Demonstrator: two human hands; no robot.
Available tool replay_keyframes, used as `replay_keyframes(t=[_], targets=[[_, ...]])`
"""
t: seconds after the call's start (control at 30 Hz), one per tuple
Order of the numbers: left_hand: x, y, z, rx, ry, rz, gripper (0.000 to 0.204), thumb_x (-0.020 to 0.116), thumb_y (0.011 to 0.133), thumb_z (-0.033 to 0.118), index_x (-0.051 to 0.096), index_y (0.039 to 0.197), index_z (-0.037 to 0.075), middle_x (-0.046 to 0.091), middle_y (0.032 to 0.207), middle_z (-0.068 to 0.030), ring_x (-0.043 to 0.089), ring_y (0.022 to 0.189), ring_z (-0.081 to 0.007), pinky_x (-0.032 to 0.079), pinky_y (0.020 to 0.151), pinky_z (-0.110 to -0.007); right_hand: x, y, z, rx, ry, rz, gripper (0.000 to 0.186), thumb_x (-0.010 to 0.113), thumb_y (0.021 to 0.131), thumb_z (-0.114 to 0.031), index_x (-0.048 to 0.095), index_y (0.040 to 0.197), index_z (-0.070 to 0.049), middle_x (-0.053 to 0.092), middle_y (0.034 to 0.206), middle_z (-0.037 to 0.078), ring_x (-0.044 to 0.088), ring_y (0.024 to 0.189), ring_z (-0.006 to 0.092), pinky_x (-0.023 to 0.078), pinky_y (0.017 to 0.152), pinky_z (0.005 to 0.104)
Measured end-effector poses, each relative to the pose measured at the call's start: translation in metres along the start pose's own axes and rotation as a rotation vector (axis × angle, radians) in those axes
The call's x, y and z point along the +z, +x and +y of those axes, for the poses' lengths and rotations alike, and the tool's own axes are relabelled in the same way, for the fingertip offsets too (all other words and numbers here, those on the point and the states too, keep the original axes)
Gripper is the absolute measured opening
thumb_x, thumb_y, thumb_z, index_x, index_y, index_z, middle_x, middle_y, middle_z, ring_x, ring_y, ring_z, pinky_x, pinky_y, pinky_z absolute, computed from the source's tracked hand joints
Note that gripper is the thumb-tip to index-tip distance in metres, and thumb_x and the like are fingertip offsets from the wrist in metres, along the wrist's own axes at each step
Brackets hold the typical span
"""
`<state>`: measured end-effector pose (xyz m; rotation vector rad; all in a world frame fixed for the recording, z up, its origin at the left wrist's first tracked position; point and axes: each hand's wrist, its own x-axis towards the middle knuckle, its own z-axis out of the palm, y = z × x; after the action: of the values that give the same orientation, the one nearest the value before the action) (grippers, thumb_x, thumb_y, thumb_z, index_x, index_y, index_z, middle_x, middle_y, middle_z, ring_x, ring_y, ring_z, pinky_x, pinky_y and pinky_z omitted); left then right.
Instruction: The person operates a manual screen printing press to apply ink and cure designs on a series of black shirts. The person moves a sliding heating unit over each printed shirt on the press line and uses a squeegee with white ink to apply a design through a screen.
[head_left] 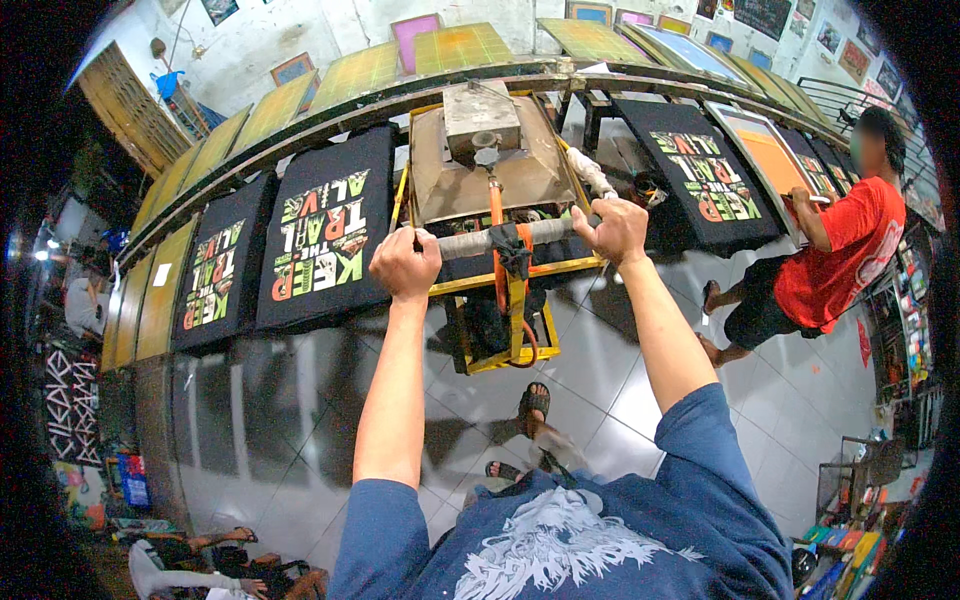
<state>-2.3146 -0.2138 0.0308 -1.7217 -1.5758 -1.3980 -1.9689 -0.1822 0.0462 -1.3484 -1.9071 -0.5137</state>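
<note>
Both my arms stretch forward to a tape-wrapped handlebar (465,243) on a wheeled yellow frame. My left hand (406,264) is closed round the bar's left end. At the right end my right hand (615,230) grips it too, thumb lying along the top. Beyond the bar sits a metal hood-like heater (440,180) with a box on top and an orange hose (496,205) running down toward me. Black cloth is tied at the bar's middle. The hood hangs over a printing board, and what lies beneath it is mostly hidden.
Black printed T-shirts (325,225) lie on boards to the left, another black shirt (700,175) to the right. A person in a red shirt (835,250) works at a framed screen (765,155). Someone else sits at lower left. Grey tiled floor (590,400) lies below the frame.
</note>
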Motion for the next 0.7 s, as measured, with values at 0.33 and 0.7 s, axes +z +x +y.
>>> replay_keyframes(t=[0.33,0.7], targets=[[-0.003,0.012,0.016,-0.128,0.094,-0.179,0.036,0.061,0.089,0.032,0.063,0.064,0.007,0.068,0.068,-0.0156,0.067,0.064,-0.038,0.053,0.059,-0.048,0.003,0.01,0.005,0.062,-0.021,-0.123,0.058,0.06,0.089,-0.061,0.07,0.066,-0.009,0.07,0.069,0.017,0.07,0.067,0.0353,0.054,0.062,0.0487],[-0.019,0.03,0.014,-0.23,0.178,-0.575,0.05,0.049,0.097,0.046,0.078,0.085,0.007,0.073,0.088,-0.0243,0.071,0.086,-0.0462,0.055,0.081,-0.055,0.002,0.004,-0.005,0.062,-0.024,-0.076,0.054,0.059,0.091,-0.059,0.074,0.071,-0.011,0.072,0.073,0.016,0.073,0.07,0.0321,0.058,0.064,0.0465]])
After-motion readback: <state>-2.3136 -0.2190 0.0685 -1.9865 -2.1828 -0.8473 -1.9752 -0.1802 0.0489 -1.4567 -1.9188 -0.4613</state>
